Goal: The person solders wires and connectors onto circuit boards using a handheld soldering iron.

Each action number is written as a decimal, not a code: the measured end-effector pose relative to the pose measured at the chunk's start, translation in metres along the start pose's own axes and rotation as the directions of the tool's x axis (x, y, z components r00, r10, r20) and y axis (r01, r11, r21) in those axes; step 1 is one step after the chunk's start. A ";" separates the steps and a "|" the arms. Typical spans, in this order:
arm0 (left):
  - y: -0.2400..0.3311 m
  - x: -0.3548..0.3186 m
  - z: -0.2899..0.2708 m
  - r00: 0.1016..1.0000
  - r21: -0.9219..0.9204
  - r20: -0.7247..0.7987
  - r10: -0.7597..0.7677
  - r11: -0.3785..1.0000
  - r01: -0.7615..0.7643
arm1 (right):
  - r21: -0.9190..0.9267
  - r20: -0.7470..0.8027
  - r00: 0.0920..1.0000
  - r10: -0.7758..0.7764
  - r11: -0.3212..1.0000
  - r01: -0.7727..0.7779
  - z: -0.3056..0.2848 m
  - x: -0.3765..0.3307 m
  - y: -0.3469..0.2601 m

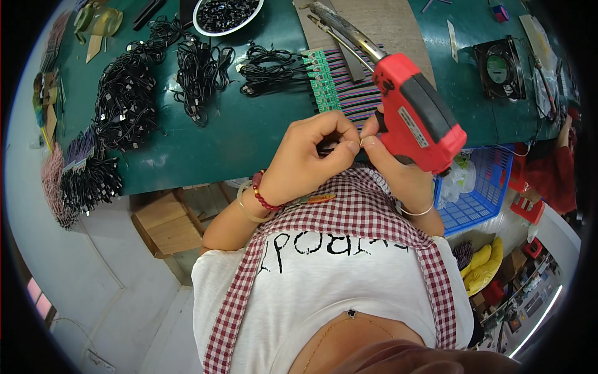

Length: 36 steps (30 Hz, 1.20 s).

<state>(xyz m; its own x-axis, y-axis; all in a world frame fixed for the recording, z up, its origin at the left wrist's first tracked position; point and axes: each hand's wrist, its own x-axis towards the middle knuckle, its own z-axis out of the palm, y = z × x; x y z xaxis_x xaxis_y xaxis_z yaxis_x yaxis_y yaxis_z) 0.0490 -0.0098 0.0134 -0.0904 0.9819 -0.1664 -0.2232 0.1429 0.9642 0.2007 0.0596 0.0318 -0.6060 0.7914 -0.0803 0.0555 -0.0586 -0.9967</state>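
Note:
In my right hand (pixel 398 171) is a red and black soldering gun (pixel 414 112), its metal tip and thin feed tube pointing up and away over the table. The thumb and a finger of that same hand also pinch together near a tiny pale piece too small to name. My left hand (pixel 311 156) is closed in a pinch right beside it, the fingertips of both hands almost touching. What the left fingers hold is hidden; something dark shows under them. Just beyond lies a row of green circuit boards (pixel 322 81) with striped wires (pixel 355 103) running to the right.
Bundles of black cables (pixel 128 103) lie on the green table (pixel 243 134) to the left, with another bundle (pixel 271 70) by the boards. A white bowl of small black parts (pixel 205 28) stands at the back. A fan (pixel 498 68) sits right; a blue basket (pixel 476 202) is below.

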 end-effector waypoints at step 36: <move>-0.003 0.020 -0.015 0.834 0.814 -0.082 0.546 0.520 -0.260 | 0.115 -0.127 0.989 0.069 0.992 -0.054 0.006 0.008 0.019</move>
<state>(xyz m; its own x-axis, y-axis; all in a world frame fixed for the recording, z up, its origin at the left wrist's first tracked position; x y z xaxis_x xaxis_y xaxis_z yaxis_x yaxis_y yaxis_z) 0.0339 0.0072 0.0038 -0.2767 0.8867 0.3704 0.6972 -0.0801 0.7124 0.1920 0.0607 0.0123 -0.4947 0.8565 -0.1469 -0.0037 -0.1711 -0.9852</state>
